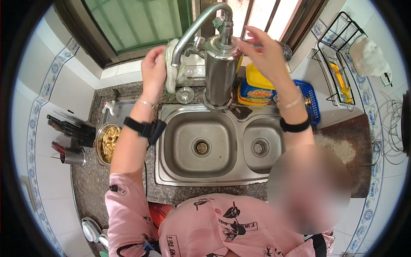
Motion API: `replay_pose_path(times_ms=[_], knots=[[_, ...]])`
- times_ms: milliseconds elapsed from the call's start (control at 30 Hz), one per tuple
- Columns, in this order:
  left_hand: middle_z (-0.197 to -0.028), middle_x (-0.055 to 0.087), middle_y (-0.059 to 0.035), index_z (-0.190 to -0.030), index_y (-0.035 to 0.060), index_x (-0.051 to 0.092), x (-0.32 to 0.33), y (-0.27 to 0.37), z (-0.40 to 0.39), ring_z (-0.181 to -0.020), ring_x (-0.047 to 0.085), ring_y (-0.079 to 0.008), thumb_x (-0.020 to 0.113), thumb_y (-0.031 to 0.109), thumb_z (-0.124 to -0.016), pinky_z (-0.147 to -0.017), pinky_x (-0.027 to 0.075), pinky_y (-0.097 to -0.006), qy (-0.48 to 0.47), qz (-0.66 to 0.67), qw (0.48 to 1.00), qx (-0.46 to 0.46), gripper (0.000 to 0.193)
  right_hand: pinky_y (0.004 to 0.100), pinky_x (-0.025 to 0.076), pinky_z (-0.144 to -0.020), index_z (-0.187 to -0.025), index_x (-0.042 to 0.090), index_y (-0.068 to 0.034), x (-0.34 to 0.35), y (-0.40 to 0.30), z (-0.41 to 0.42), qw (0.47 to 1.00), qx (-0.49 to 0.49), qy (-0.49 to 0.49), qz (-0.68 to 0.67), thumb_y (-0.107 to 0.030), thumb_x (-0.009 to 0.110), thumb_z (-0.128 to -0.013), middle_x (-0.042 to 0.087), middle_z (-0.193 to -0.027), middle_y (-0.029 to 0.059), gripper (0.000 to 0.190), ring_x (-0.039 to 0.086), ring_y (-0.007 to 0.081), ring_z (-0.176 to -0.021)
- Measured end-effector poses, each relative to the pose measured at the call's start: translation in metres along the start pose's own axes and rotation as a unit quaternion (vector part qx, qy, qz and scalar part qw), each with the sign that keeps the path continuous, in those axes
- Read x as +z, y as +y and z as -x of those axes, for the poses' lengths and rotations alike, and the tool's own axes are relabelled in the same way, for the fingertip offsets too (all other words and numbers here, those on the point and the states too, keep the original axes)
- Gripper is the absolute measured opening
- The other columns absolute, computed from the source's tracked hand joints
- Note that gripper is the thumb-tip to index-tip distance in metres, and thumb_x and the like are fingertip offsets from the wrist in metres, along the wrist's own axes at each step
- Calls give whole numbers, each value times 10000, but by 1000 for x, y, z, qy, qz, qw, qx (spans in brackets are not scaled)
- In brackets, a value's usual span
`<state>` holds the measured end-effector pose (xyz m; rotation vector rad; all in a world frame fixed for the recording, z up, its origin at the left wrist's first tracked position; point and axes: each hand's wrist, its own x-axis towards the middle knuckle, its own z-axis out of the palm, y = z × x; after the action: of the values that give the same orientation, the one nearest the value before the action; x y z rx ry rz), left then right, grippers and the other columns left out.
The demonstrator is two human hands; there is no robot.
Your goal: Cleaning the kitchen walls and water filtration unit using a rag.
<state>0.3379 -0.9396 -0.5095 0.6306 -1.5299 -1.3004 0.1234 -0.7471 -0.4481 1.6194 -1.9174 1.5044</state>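
My left hand (153, 72) is up by the window sill, its curled fingers on the edge of a whitish cloth (172, 69) with green trim. The cloth hangs just left of the curved steel faucet spout (192, 27). On the other side of the steel water filter cylinder (221, 74), my right hand (265, 56) is raised with its fingers apart and nothing visible in it. Its fingertips come close to the cylinder's top; whether they touch is unclear. Below both arms lies a double-bowl stainless steel sink (200, 128).
A yellow-and-blue detergent tub (255, 93) and a blue plastic basket (310, 99) stand at right. Leftward are a glass bowl of food pieces (109, 144), a knife block (86, 135) and a chopstick holder (74, 156). A steel sink strainer (185, 95) sits behind the sink. A wire rack (337, 64) hangs on the right wall.
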Motion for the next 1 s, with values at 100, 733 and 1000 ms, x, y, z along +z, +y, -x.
replay_pose_path(times_ms=[100,733,1000], knots=[[-976,667,-96,-1028,-26,625,28,6,-37,-891,600,-127,554,97,-891,-794,480,-274,-65,-96,978,175,197,299,478,-686,-1082,599,19,43,16,-12,1000,-1,-4,-3,-340,700,-815,626,-886,110,458,598,169,-785],[-732,609,-160,-929,-16,622,94,-16,-78,-653,565,-218,599,165,-880,-645,459,-327,-288,-323,890,144,189,382,454,-699,-898,603,26,50,0,-9,997,61,-46,27,-399,636,-806,567,-856,151,437,576,307,-781],[-840,624,-29,-912,11,648,86,-34,-101,-811,546,-98,536,391,-930,-742,445,-257,-337,-57,937,-72,396,380,456,-709,-917,613,28,51,2,-9,997,57,-37,29,-410,634,-804,573,-863,149,452,577,302,-793]])
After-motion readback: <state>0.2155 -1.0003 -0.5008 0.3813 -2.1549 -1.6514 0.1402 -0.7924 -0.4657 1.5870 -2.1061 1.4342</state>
